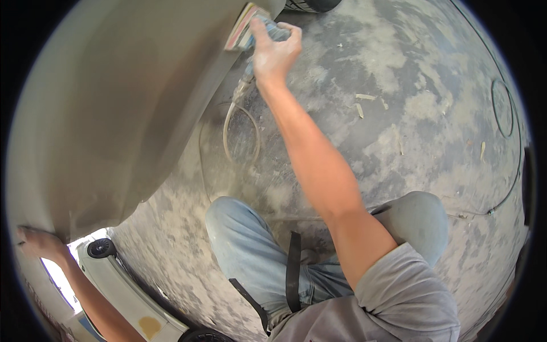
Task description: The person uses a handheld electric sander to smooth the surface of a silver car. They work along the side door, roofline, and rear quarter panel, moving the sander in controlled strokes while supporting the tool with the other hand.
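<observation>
Sander at twelve o'clock, your right hand clamped on it against the grey panel; dusty concrete floor beneath; left hand flat, fingers together.

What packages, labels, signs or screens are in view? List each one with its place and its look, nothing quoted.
None can be made out.
Nearest in kind: the sanding tool in the right hand, pressed to the grey car panel near the top edge; a flat pad with a tan face and a reddish edge, no label visible.
The left hand rests on the panel's lower left edge.
</observation>
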